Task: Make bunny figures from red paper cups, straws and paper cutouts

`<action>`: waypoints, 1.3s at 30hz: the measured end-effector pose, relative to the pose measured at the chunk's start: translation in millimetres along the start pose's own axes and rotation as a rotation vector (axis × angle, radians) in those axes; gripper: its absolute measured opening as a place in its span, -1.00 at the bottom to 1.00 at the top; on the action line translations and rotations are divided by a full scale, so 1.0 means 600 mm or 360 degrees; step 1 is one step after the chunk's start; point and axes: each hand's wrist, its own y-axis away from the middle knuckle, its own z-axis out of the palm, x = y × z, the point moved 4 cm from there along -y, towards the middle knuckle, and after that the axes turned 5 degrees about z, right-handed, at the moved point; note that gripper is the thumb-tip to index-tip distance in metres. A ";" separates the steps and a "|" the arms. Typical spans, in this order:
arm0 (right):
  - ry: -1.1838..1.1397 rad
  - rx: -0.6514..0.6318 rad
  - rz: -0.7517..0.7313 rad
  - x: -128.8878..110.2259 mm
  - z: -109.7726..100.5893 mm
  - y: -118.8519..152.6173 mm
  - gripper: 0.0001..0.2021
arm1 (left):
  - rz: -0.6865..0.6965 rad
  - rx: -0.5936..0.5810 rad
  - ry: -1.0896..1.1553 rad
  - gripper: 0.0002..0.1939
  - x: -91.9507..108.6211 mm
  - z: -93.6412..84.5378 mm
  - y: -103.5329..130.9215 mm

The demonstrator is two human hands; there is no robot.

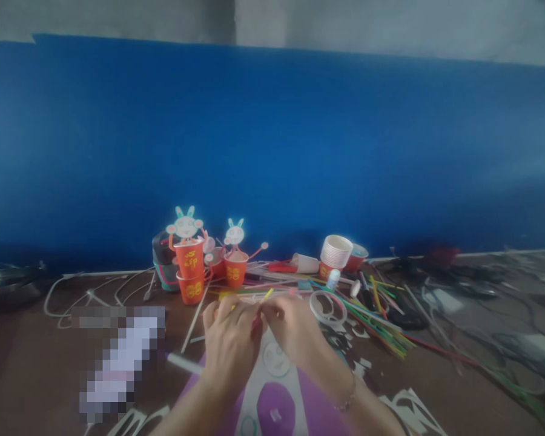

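My left hand is closed around what looks like a red paper cup, mostly hidden by the fingers; only red and yellow patches show. Against it, my right hand pinches with thumb and fingertips, and what lies between them is too small to make out. Below both hands lies a white paper strip with a drawn rabbit face and a purple rounded shape. It rests on a purple sheet. A marker lies beside my left wrist.
Red cups with paper rabbit figures stand at the back left. Stacked paper cups, a small bottle, a tape roll and coloured pipe cleaners lie right. Cables and paper scraps spread around.
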 end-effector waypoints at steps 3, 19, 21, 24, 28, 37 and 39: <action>-0.0001 -0.0019 0.0004 -0.002 0.000 0.000 -0.73 | 0.0006 -0.0006 0.0005 -0.81 0.003 0.003 0.001; 0.0070 0.0211 -0.0001 0.013 -0.001 -0.009 -0.78 | -0.0189 -0.0218 0.0097 -0.85 -0.013 0.016 -0.003; 0.0191 0.0360 -0.0021 0.017 -0.012 -0.013 -0.80 | -0.0341 -0.0276 0.0168 -0.86 -0.027 0.020 -0.004; 0.0207 0.0499 0.0040 0.041 -0.035 -0.027 -0.85 | -0.0580 -0.0336 0.0344 -0.84 -0.048 0.027 -0.003; 0.0193 0.0430 0.0291 0.107 -0.057 -0.053 -0.75 | -0.0799 -0.0349 0.0619 -0.80 -0.063 0.039 -0.002; 0.0524 0.0974 0.0474 0.216 -0.109 -0.066 -0.80 | -0.1102 -0.0322 0.0991 -0.74 -0.073 0.057 0.011; 0.0714 0.1125 0.0615 0.238 -0.121 -0.063 -0.72 | -0.1104 -0.0320 0.0972 -0.71 -0.072 0.055 0.008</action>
